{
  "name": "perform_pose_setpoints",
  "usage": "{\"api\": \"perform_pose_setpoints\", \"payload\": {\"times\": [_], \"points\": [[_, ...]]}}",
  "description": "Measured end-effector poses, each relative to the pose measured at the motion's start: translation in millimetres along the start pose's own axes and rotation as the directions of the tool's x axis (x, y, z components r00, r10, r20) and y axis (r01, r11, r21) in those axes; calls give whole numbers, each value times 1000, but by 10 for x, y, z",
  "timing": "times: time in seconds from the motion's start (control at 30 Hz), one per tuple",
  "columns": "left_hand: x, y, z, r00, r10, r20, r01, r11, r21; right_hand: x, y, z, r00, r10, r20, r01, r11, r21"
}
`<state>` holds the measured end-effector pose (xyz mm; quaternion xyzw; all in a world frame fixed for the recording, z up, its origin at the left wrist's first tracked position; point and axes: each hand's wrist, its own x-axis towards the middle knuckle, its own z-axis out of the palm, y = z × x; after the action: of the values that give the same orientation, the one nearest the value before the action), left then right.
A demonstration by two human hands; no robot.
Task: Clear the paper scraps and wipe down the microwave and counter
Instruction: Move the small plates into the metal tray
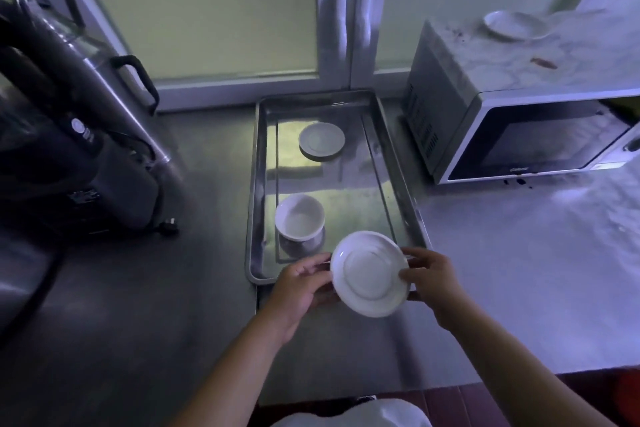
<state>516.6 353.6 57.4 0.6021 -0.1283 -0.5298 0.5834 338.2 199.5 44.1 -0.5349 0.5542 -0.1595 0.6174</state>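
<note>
A white saucer is held upside down and tilted over the near end of a steel tray. My left hand grips its left rim and my right hand pinches its right rim. On the right stands the white microwave with a stained top and a small brown scrap on it. The steel counter runs under everything. No cloth is in view.
In the tray sit a white cup and another saucer. A third white saucer lies on the microwave top. Large steel kettles and a dark appliance fill the left side. Window frames close the back.
</note>
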Motion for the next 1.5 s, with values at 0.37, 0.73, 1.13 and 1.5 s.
{"api": "perform_pose_setpoints", "payload": {"times": [0.37, 0.73, 1.13, 1.5], "points": [[361, -433, -545, 905, 245, -349, 63, 733, 677, 1535, -369, 240, 990, -131, 45, 135, 837, -530], [208, -601, -637, 855, 469, -222, 78, 307, 949, 2270, -1127, 1060, 923, -264, 279, 384, 673, -632], [116, -579, -562, 886, 402, -232, 101, 322, 941, 3235, -1470, 1790, 973, 39, -229, -91, 971, -221], [449, -271, -343, 838, 386, -386, 128, 548, 826, 2689, -1228, 785, 906, -360, 225, 418, 663, -621]]}}
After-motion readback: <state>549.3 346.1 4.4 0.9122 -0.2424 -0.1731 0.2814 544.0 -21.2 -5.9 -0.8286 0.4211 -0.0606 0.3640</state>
